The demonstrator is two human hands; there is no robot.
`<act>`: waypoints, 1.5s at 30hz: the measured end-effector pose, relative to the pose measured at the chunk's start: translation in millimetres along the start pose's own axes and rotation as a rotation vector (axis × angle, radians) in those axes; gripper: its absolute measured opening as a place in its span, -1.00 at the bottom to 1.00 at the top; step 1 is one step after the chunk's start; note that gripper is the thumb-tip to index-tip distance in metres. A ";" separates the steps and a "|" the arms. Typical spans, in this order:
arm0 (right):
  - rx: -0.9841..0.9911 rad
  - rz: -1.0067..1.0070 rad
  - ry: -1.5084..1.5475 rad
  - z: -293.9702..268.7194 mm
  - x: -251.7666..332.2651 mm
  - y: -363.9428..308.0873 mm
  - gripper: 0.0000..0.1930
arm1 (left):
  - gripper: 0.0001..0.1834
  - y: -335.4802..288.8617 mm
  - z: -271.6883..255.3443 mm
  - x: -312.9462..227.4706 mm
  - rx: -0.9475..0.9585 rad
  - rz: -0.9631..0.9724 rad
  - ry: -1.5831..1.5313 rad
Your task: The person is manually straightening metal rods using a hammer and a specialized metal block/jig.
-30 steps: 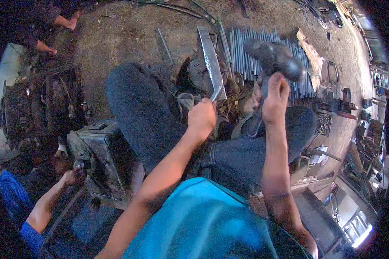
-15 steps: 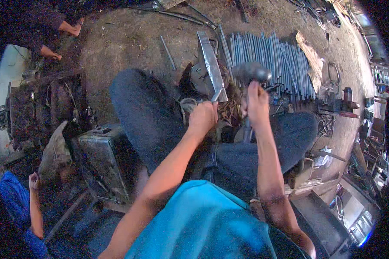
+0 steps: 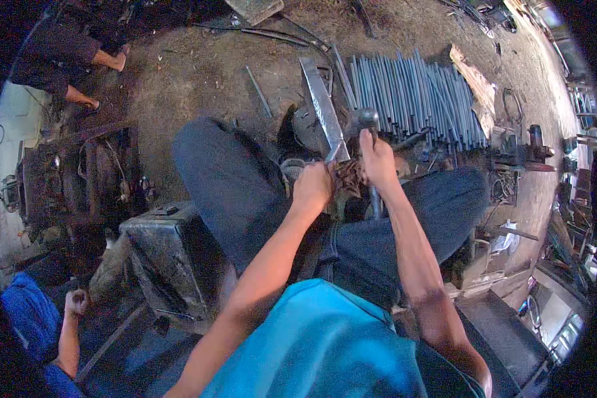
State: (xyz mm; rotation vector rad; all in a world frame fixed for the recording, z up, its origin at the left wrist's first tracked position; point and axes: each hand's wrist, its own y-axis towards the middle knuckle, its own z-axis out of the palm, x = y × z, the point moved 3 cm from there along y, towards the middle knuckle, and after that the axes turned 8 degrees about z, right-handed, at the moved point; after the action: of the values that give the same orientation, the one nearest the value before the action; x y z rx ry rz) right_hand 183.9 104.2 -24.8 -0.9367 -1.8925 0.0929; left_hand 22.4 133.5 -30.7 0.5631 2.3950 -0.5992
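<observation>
My left hand (image 3: 312, 189) is closed round a short, pale metal rod (image 3: 335, 152), its far end showing past my fingers. That end meets the near end of a long, flat, shiny metal bar (image 3: 321, 99), which slants away from me between my knees. In my right hand (image 3: 378, 162) is a hammer (image 3: 363, 120), gripped by its handle, the dark head up beside the bar's near end. Under and between my hands lies a crumpled brown heap (image 3: 349, 178), which I cannot make out clearly.
A row of many grey rods (image 3: 411, 96) lies beyond my right knee. One loose rod (image 3: 259, 91) lies at the left. A dark metal box (image 3: 166, 259) stands by my left thigh. Another person's hand (image 3: 76, 302) shows at lower left, and another person's bare feet (image 3: 118, 61) at upper left.
The hammer and my right hand have moved left, nearer the flat bar. My left hand stays at the bar's near end. The lower-left person's hand has shifted to the right.
</observation>
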 end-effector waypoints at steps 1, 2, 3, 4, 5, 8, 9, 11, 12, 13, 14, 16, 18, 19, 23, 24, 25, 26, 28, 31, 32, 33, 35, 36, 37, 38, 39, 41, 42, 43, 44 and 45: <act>-0.007 0.014 0.143 -5.1 2.8 -1.5 -0.55 | -0.49 3.2 2.9 3.1 0.057 -0.037 0.026; 0.022 -0.029 0.245 -18.5 24.8 -11.4 -0.55 | -0.47 4.2 6.5 5.0 0.110 -0.085 0.046; 0.077 -0.052 0.367 -30.6 56.3 -30.1 -0.54 | -0.47 -1.4 6.9 8.0 0.124 -0.105 0.048; 0.125 -0.080 0.490 -41.7 84.9 -42.6 -0.53 | -0.46 -0.8 3.2 7.3 0.117 -0.110 0.040; 0.114 -0.135 0.526 -51.2 99.1 -48.7 -0.53 | -0.44 4.8 -0.2 4.3 0.102 -0.104 0.032; 0.080 -0.285 0.550 -52.2 98.7 -51.2 -0.55 | -0.41 9.1 -0.8 5.7 0.126 -0.131 0.020; 0.015 -0.284 0.489 -42.8 76.2 -44.0 -0.55 | -0.41 12.0 1.9 4.8 0.129 -0.123 0.019; -0.374 -0.658 0.048 -24.8 59.9 -42.6 -0.56 | -0.41 12.5 2.8 9.4 0.157 -0.096 0.002; -0.286 -0.582 0.050 -2.7 19.6 -22.0 -0.54 | -0.41 13.1 8.6 7.5 0.155 -0.076 0.000; -0.073 -0.241 0.157 8.6 -6.1 -7.3 -0.56 | -0.41 10.0 11.8 13.8 0.118 -0.076 -0.021; 0.136 0.098 0.258 14.6 -19.4 0.2 -0.57 | -0.41 9.7 13.5 18.9 0.082 -0.066 -0.040; 0.163 0.139 0.398 1.7 -8.5 0.1 -0.55 | -0.41 6.5 9.5 6.6 0.147 -0.121 0.021; 0.211 0.191 0.532 -10.6 16.5 -11.4 -0.53 | -0.40 8.4 8.0 17.1 0.135 -0.174 -0.007; 0.206 0.094 0.606 -24.4 39.7 -20.7 -0.54 | -0.40 13.3 5.6 14.4 0.134 -0.175 -0.008; 0.109 -0.300 0.641 -68.1 99.8 -52.9 -0.58 | -0.38 9.9 -2.8 5.3 0.177 -0.182 -0.007; 0.109 -0.294 0.642 -62.0 98.5 -52.2 -0.58 | -0.38 10.4 -2.5 6.5 0.166 -0.196 -0.011; 0.028 -0.332 0.687 -56.4 93.4 -50.4 -0.60 | -0.37 10.8 0.5 10.1 0.147 -0.190 -0.027; -0.055 -0.371 0.729 -51.6 84.8 -47.6 -0.63 | -0.37 12.1 1.0 10.8 0.149 -0.190 -0.028; -0.076 -0.217 0.449 -22.4 18.5 -28.4 -0.60 | -0.37 13.5 1.1 8.3 0.200 -0.165 -0.057; 0.076 0.065 -0.071 18.2 -45.4 0.6 -0.57 | -0.37 16.2 7.7 7.4 0.189 -0.209 -0.047; 0.083 0.211 -0.114 21.4 -44.0 5.3 -0.53 | -0.37 16.9 4.7 4.4 0.193 -0.195 -0.043; 0.070 0.215 -0.108 17.7 -41.6 7.4 -0.53 | -0.37 13.7 3.8 1.3 0.207 -0.214 -0.016; 0.221 0.317 0.440 5.4 -33.1 -1.1 -0.52 | -0.35 11.0 -3.6 0.4 0.200 -0.157 -0.050; 0.115 0.130 0.425 0.0 -10.7 0.7 -0.52 | -0.33 17.0 10.1 29.3 0.219 -0.243 -0.076; 0.139 0.093 0.475 -15.3 13.0 -8.2 -0.52 | -0.33 21.6 11.0 32.4 0.275 -0.212 -0.108; 0.156 0.058 0.532 -34.8 37.4 -18.0 -0.52 | -0.33 22.7 12.6 31.2 0.336 -0.174 -0.136; 0.137 -0.005 0.581 -51.6 55.1 -24.4 -0.48 | -0.32 21.4 12.1 24.5 0.293 -0.106 -0.154; 0.121 -0.172 0.633 -60.9 70.5 -26.6 -0.39 | -0.32 17.7 2.7 15.8 0.264 -0.087 -0.167; 0.119 -0.165 0.634 -55.4 69.6 -28.6 -0.39 | -0.31 18.2 -0.8 14.8 0.223 -0.063 -0.174; 0.106 -0.159 0.608 -47.6 68.3 -33.2 -0.43 | -0.31 18.7 1.1 18.2 0.210 -0.088 -0.214; 0.104 -0.154 0.581 -38.8 65.0 -36.3 -0.46 | -0.31 19.5 4.3 26.0 0.208 -0.097 -0.213; 0.054 -0.138 0.569 -20.7 36.3 -28.7 -0.52 | -0.30 23.5 11.4 31.2 0.253 -0.122 -0.234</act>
State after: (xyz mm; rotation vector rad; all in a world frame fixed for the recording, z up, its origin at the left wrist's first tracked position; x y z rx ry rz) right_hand 176.2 100.7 25.1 -0.6987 -1.4104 -0.1872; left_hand 16.9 154.0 -65.3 0.4268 2.1575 -0.9750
